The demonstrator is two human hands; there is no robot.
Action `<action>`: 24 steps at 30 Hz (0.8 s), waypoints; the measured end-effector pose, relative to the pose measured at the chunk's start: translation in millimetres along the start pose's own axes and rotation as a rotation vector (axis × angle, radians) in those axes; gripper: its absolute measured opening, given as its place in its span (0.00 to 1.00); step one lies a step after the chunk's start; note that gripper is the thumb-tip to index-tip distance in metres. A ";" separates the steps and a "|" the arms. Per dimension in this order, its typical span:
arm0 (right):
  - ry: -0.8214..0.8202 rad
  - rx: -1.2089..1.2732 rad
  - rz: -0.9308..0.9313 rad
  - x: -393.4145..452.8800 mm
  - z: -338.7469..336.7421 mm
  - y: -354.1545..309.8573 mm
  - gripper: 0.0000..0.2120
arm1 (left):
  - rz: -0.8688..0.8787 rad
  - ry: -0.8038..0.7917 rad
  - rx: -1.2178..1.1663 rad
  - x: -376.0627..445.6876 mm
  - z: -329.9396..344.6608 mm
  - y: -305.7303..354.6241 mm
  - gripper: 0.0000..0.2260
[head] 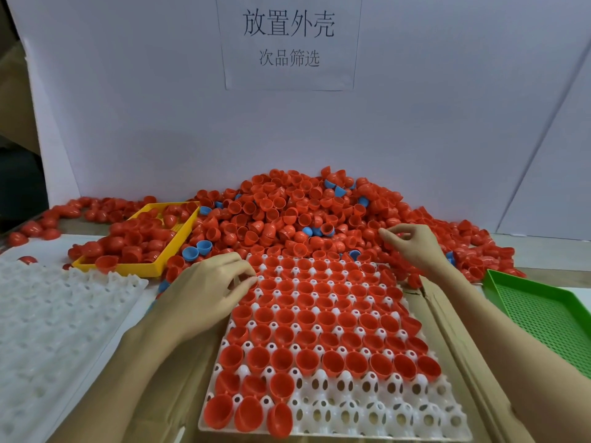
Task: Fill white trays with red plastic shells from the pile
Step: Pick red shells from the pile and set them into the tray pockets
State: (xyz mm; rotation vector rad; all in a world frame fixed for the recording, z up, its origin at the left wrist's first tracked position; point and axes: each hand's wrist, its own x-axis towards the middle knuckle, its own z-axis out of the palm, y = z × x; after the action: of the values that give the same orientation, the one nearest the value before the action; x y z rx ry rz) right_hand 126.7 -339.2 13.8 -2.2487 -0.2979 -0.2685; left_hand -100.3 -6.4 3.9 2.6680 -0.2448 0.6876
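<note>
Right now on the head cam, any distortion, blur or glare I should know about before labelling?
Head view: wide-angle bend bows the white backboard edges and stretches the near white plastic tray; soft, even light, faint shadows; mild sheen on the red plastic shells, no blown glare; overall slightly soft, sign text readable; left hand and right hand show little motion blur.

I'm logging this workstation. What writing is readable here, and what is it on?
"放置外壳": large top line on the paper sign stuck to the white backboard.
"次品筛选": smaller line below it on the same sign.
No other writing shows on the trays, shells or cardboard.
</note>
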 end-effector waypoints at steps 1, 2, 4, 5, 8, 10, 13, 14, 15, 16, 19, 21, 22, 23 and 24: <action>-0.003 0.136 0.003 -8.2 -3.1 -6.1 0.12 | -0.003 0.010 -0.007 0.2 0.4 1.2 0.06; -0.014 0.258 0.012 -17.2 -5.8 -13.4 0.11 | -0.006 0.021 -0.020 0.4 1.1 2.6 0.05; -0.084 0.440 0.037 -36.1 -9.9 -29.4 0.12 | -0.009 0.043 -0.069 1.0 4.0 7.6 0.04; -0.144 0.517 0.054 -45.5 -10.7 -36.8 0.14 | -0.006 0.059 -0.106 0.9 6.1 11.6 0.04; -0.334 0.714 0.068 -73.2 -5.5 -56.0 0.18 | 0.012 0.119 -0.252 0.6 13.0 27.3 0.08; -0.381 0.733 0.029 -91.5 2.2 -68.5 0.18 | 0.028 0.135 -0.330 0.8 14.8 36.3 0.11; -0.467 0.741 -0.045 -114.5 10.3 -85.9 0.15 | 0.038 0.148 -0.417 2.1 11.8 41.1 0.15; -0.500 0.741 -0.061 -121.2 10.9 -90.6 0.14 | 0.040 0.147 -0.445 2.4 10.3 42.0 0.16; -0.525 0.729 -0.082 -127.7 11.2 -94.6 0.13 | 0.047 0.137 -0.473 2.1 9.1 43.3 0.18; -0.537 0.699 -0.111 -134.0 12.2 -98.3 0.12 | 0.060 0.118 -0.501 1.6 8.3 45.5 0.20; -0.532 0.600 -0.202 -149.7 18.6 -107.8 0.10 | 0.149 0.070 -0.517 0.3 9.7 54.4 0.22; -0.548 0.602 -0.224 -155.6 23.2 -110.4 0.10 | 0.215 0.102 -0.471 0.4 10.6 57.7 0.17; -0.553 0.600 -0.224 -156.6 24.6 -110.7 0.10 | 0.229 0.114 -0.457 0.2 10.3 58.5 0.15; -0.552 0.603 -0.215 -157.0 25.2 -110.5 0.10 | 0.230 0.118 -0.454 0.1 9.6 59.0 0.14; -0.547 0.619 -0.194 -156.6 25.2 -109.9 0.11 | 0.221 0.116 -0.448 -0.1 8.5 58.9 0.14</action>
State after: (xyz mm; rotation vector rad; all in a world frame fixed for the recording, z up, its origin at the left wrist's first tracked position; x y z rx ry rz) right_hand -52.6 -270.3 31.5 -1.6376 -0.7739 0.3165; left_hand -111.8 -63.6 15.2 2.1860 -0.5932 0.7493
